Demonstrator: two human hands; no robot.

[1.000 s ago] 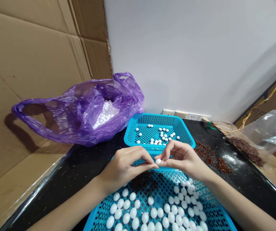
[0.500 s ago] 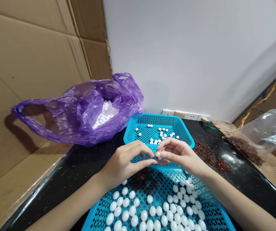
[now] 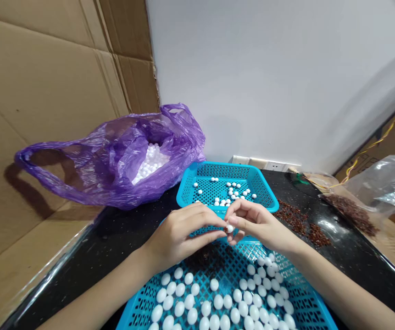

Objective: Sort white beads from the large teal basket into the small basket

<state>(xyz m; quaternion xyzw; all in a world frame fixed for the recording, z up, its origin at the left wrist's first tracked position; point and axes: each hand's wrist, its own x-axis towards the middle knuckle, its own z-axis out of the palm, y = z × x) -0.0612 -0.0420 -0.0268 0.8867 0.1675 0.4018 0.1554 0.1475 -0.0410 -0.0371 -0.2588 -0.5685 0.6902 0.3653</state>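
Note:
My right hand (image 3: 255, 224) pinches a small white ball (image 3: 230, 228) between thumb and fingers, above the gap between the two baskets. From the left, my left hand (image 3: 185, 231) meets it with thumb and forefinger closed on a tiny reddish-brown piece (image 3: 225, 228) against the ball's side. Below lies the near blue basket (image 3: 316, 298), holding many loose white balls (image 3: 218, 301) and a dark brown heap (image 3: 206, 257). Behind my hands stands a smaller blue basket (image 3: 269, 195) with several white balls (image 3: 230, 193) scattered in it.
A purple plastic bag (image 3: 118, 151) full of white balls leans at the left, beside a cardboard wall (image 3: 46, 68). Reddish-brown bits (image 3: 292, 216) lie on the black countertop (image 3: 128, 233). A clear bag (image 3: 386, 183) of similar bits rests farther right, near sockets (image 3: 276, 166) and a yellow wire (image 3: 353, 167).
The fingers of both hands have come closer together at the ball, with the left fingertips shifting slightly right. The ball now shows its round side. The baskets and bags have not moved.

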